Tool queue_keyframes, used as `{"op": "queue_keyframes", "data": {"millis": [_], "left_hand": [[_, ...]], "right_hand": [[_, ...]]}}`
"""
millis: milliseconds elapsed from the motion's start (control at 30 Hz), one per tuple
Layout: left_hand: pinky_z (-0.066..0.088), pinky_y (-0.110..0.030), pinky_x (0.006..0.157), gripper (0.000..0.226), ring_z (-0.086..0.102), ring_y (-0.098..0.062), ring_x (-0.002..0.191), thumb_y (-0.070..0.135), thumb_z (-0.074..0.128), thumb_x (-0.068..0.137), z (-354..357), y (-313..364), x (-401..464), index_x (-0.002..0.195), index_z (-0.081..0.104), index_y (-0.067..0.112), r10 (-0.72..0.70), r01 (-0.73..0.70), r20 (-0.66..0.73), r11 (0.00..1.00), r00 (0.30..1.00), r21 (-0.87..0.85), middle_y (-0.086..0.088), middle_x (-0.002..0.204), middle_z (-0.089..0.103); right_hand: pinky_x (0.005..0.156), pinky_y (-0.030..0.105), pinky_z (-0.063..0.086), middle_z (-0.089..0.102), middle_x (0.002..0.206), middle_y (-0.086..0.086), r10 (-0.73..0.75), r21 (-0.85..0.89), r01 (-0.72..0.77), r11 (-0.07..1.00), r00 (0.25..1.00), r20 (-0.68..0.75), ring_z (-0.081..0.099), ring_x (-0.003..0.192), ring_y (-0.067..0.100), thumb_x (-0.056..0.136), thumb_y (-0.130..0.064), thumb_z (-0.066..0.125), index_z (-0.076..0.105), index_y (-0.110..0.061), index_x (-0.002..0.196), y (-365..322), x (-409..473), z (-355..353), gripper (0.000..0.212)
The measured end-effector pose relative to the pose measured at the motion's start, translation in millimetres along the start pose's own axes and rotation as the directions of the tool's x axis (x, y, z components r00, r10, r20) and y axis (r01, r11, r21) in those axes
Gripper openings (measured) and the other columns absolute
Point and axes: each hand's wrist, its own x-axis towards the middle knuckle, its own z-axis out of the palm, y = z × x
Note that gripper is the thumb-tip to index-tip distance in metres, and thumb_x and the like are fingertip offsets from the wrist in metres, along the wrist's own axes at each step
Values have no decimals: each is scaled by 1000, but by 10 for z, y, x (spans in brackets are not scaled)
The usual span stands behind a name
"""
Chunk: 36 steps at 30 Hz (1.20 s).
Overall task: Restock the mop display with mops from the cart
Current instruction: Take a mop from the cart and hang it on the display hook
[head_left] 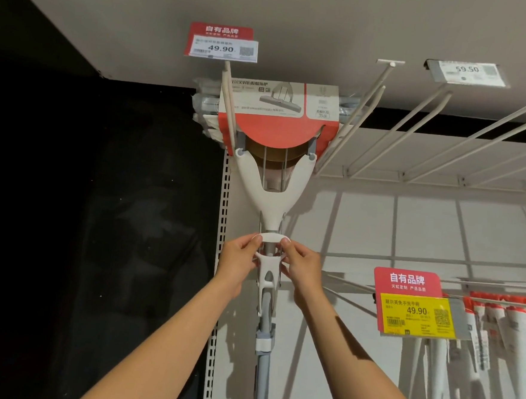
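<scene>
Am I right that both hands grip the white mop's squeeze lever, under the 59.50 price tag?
Not quite. The head view shows the left hand and right hand gripping the white plastic mop lever, but the tag above it reads 49.90.

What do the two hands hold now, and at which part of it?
Both the left hand and the right hand pinch the white pull lever on the shaft of the hanging sponge mop, one hand at each side, below its head.

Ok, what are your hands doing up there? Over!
Both hands pinching mop by its white handle grip. Head up among the top hooks. Nothing blocking.
</scene>
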Motion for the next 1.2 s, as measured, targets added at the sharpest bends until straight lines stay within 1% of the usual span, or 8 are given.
{"op": "queue_keyframes", "data": {"millis": [200, 400, 500, 600, 667, 833, 1033, 1200], "left_hand": [[57, -31, 79, 35, 67, -12, 106, 38, 41, 108, -130, 63, -262, 133, 61, 25, -65, 58, 90, 995, 994, 79, 1, 118, 70], [53, -33, 91, 44, 59, -11, 116, 44, 40, 107, -314, 141, -740, 145, 51, 25, -7, -12, 96, 981, 995, 192, 6, 140, 55], [49, -34, 99, 32, 56, -3, 119, 45, 39, 107, -402, 153, -1086, 132, 59, 42, 84, -117, 141, 963, 986, 244, 21, 131, 61], [40, -15, 97, 27, 49, 24, 111, 47, 39, 106, -474, 137, -1486, 122, 61, 53, 161, -230, 206, 898, 965, 375, 53, 104, 56], [34, -7, 100, 38, 43, 27, 116, 48, 40, 105, -502, 90, -1759, 140, 56, 40, 199, -283, 223, 842, 954, 460, 48, 119, 54], [30, -44, 120, 65, 27, -5, 149, 67, 29, 94, -472, 44, -2465, 152, 39, 39, 168, -315, 268, 572, 949, 758, 16, 160, 34], [21, -40, 122, 76, 20, -16, 153, 74, 19, 95, -146, 73, -3135, 158, 30, 32, 133, -418, 397, 312, 908, 853, 5, 166, 24], [10, -42, 125, 78, 15, -18, 155, 71, 27, 91, 330, 33, -3684, 157, 30, 32, 95, -490, 486, 303, 869, 817, 3, 167, 21]], "right_hand": [[97, 45, 54, 74, 105, 1, -3, -126, -2, 992, 999, -40, 68, 102, 20, 103, -29, 51, 72, -19, 108, -56, -262, 11, 24], [76, 4, 40, 54, 107, -31, -139, -257, 126, 958, 990, -35, 55, 96, -17, 101, -32, 56, 53, -31, 134, -203, -834, -36, 34], [75, -1, 39, 55, 122, -24, -147, -289, 134, 948, 989, -23, 49, 94, -28, 102, -32, 55, 52, -25, 141, -279, -1204, -126, 40], [79, -3, 40, 56, 132, -16, -181, -353, 160, 922, 983, -27, 49, 97, -30, 102, -32, 54, 54, -22, 142, -352, -1618, -271, 42], [80, -5, 38, 56, 131, -18, -205, -417, 179, 891, 979, -16, 47, 100, -32, 102, -32, 54, 55, -23, 142, -402, -1904, -372, 40], [111, 28, 42, 56, 141, -11, -259, -619, 228, 751, 965, 41, 50, 130, 1, 98, -43, 50, 54, -22, 142, -521, -2589, -731, 49], [113, 26, 28, 44, 155, -1, -249, -862, 198, 468, 965, 86, 36, 144, 14, 98, -50, 46, 50, -17, 146, -705, -3254, -1324, 59], [118, 42, 32, 42, 156, 6, -239, -950, 134, 284, 969, 65, 35, 146, 25, 97, -57, 37, 50, -14, 146, -968, -3794, -1918, 66]]}}
